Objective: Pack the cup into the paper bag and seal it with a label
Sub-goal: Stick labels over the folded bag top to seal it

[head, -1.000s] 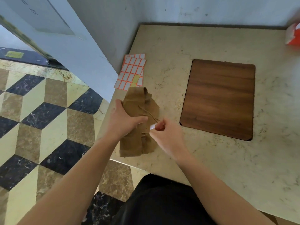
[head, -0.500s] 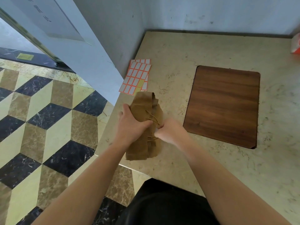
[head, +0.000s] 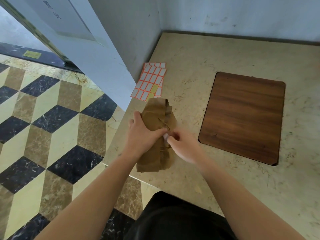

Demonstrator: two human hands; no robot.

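Note:
A rolled, crumpled brown paper bag (head: 156, 115) lies near the left edge of the beige stone table (head: 190, 63). The cup is hidden, I cannot see it. My left hand (head: 143, 134) grips the bag around its middle, thumb across the top. My right hand (head: 181, 146) sits against the bag's right side and pinches a small white label (head: 165, 136) at the fold, right beside my left thumb. A thin string runs over the bag's surface.
Two sheets of orange-framed white labels (head: 150, 80) lie just beyond the bag by the wall corner. A dark wooden board (head: 242, 116) lies flat to the right. The table edge drops to a patterned tile floor on the left. Walls close the back.
My right hand came from just off the bag with the label onto its middle, where it now holds the label at the fold. My left hand kept its grip. The camera shifted slightly.

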